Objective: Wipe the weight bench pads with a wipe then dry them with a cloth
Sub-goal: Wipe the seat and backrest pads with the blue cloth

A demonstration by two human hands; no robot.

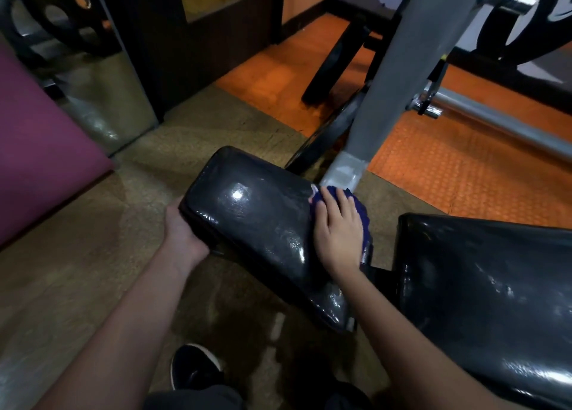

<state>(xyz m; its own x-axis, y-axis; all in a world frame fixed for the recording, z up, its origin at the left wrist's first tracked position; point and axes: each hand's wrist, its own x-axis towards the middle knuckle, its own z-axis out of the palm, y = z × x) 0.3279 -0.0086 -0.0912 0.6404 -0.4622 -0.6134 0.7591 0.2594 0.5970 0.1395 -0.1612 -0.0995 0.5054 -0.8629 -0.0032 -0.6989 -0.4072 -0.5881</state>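
Head view: right hand [339, 230] is pressing a blue cloth [360, 208] flat-fingered on the seat pad's [257, 220] right edge, left hand [182, 233] is gripping the pad's left end.

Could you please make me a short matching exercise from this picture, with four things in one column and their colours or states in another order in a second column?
Things:
1. cloth
2. left hand
3. shoe
4. right hand

States:
A. grips the left edge of the small pad
B. blue, bunched at the pad's right edge
C. lies flat on the cloth
D. black with a white sole, on the floor

Pairs: 1-B, 2-A, 3-D, 4-C
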